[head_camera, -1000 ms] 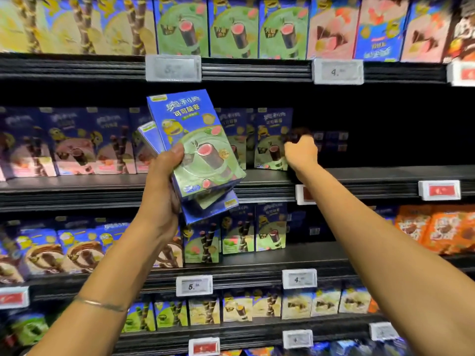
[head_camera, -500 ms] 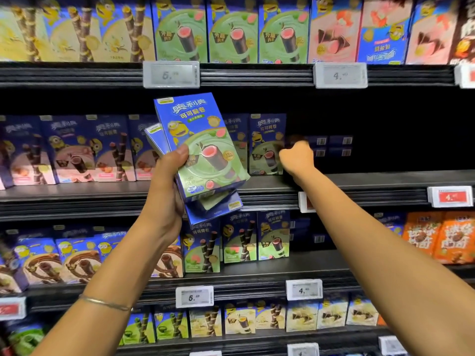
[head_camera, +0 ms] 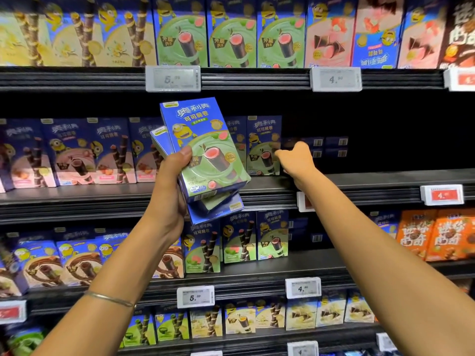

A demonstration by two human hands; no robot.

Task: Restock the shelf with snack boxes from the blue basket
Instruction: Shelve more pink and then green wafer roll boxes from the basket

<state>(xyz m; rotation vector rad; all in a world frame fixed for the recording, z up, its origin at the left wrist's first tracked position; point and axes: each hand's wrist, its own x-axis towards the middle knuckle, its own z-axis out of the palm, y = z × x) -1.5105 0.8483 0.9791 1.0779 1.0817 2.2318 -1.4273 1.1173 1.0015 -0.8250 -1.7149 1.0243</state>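
The left hand (head_camera: 169, 188) gripped a stack of green snack boxes (head_camera: 205, 140) before the middle shelf (head_camera: 372, 179). The right hand (head_camera: 295, 160) reached just beside a shelved box (head_camera: 262, 140); whether its fingers were curled or straight could not be told.

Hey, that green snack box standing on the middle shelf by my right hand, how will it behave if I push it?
Likely tips easily: the green box stands tall and narrow on the shelf. Probably light, since your left hand holds several such boxes. Flat cardboard faces look stiff.
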